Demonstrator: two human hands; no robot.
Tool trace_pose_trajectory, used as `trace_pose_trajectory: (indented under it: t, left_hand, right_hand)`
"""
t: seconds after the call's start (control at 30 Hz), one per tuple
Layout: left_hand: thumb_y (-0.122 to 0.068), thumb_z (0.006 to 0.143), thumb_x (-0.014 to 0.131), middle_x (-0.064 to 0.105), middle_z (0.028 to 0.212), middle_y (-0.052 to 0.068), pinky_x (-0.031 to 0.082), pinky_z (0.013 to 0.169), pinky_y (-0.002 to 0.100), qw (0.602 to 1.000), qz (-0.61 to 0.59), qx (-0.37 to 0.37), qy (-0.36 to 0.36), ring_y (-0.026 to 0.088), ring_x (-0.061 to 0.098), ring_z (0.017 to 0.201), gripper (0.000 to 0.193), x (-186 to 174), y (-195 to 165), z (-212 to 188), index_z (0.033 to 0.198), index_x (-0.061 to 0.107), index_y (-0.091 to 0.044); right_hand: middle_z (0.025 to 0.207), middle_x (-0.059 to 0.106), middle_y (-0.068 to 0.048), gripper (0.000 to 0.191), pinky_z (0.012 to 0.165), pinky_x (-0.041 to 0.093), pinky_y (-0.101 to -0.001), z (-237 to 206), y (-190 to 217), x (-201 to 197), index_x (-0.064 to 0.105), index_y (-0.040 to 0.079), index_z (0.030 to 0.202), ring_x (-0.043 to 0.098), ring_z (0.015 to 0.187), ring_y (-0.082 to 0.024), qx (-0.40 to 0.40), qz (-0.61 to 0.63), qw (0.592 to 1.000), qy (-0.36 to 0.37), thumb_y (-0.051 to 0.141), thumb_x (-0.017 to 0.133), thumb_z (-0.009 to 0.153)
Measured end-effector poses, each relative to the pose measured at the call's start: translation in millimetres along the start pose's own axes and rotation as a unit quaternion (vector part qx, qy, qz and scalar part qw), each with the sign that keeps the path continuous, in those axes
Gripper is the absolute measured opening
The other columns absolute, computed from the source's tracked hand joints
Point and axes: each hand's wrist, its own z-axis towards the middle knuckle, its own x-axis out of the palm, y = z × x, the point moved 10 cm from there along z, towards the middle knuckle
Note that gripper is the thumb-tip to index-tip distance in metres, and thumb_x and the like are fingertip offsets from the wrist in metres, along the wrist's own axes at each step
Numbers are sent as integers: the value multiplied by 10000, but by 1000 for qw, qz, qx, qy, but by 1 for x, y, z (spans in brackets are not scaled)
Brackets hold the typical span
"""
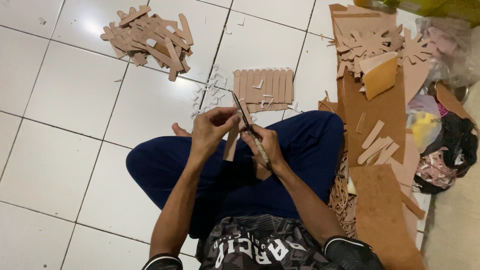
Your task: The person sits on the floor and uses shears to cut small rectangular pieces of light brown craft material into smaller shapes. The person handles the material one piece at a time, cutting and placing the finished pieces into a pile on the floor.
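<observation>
Glossy white tiled floor [65,95], light glare

Tile glare top left, perhaps soft focus

Your left hand [210,131] pinches a tan cutout strip [231,144] above your crossed legs. Your right hand [265,146] grips scissors [248,126] against the strip. A row of finished strips [264,86] lies just ahead on the tiled floor [75,100].
</observation>
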Motion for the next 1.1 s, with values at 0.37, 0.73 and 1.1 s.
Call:
trace_pose_trajectory:
  t: [0.37, 0.73, 1.1]
  left_hand:
    - [-60, 951, 731, 624, 1223, 143, 542, 939, 279, 982, -160, 87, -54, 155, 631, 1096, 475, 20, 26, -17, 1381, 554, 38]
    - [-130, 916, 766, 751, 1048, 110, 572, 888, 252, 982, -165, 6, -91, 143, 711, 984, 372, 2, 19, -10, 1221, 675, 62]
    - [-38, 945, 749, 758, 1056, 177, 582, 916, 289, 977, -196, 28, -79, 197, 731, 988, 391, -13, 33, 1, 1268, 603, 127]
  right_hand:
    - [546, 541, 13, 305, 438, 401, -286, -6, -29, 16, 741, 27, 1000, 511, 470, -80, 97, 58, 993, -15, 323, 688, 952]
    - [555, 523, 17, 368, 453, 387, -271, 0, -9, 15, 738, 25, 912, 495, 487, -71, 78, 33, 996, -13, 385, 675, 954]
    - [546, 528, 12, 382, 463, 332, -284, -7, -9, 14, 747, 7, 836, 438, 513, -59, 47, 5, 999, -2, 370, 707, 952]
